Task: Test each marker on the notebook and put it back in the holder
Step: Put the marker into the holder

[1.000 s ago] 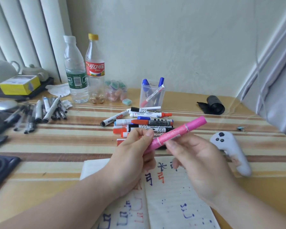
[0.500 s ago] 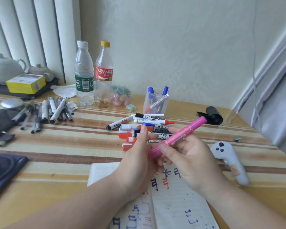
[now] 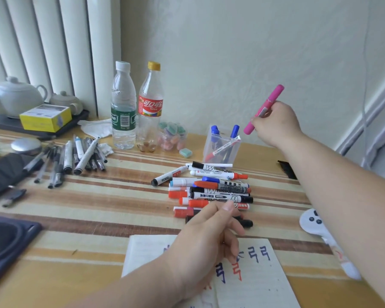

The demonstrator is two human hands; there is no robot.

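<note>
Above the table's (image 3: 111, 197) far edge, a pink marker (image 3: 267, 104) was gripped in the right hand (image 3: 275, 124), up and right of the holder (image 3: 222, 148). The left hand (image 3: 206, 243) was held loose and empty over the notebook (image 3: 256, 287). The holder could be tipped by a slanted insertion.

You're looking down at a home desk: a teapot (image 3: 16, 96) and drink bottles (image 3: 123, 107) are standing by the blinds (image 3: 42, 41), pens (image 3: 67, 158) lying across the striped tabletop (image 3: 109, 196).
</note>
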